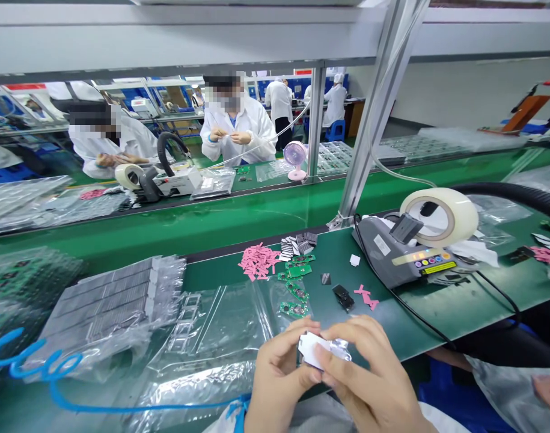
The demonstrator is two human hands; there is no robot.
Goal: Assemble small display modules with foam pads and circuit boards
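Note:
Between my hands is a small rectangular part with a white face [309, 349] and a shiny, clear or silvery bit at its right end. My left hand [281, 373] grips its left side with curled fingers. From the right, my right hand [374, 367] closes on it, thumb pressed onto the white face. Just beyond lie a black module [343, 297], a few pink strips [367, 297], a small dark square [326, 278] and a white square [354, 260]. Several green circuit boards [297, 291] sit in a column left of these. A blue band circles my left wrist.
A tape dispenser [419, 246] with its cable stands at right. Pink strips [259, 260] are heaped at the bench's back. Clear plastic bags [216, 337] and stacked trays [116, 294] cover the left. A blue coiled cord [134, 409] crosses the front. Co-workers sit opposite; another person's hand [549, 394] shows at right.

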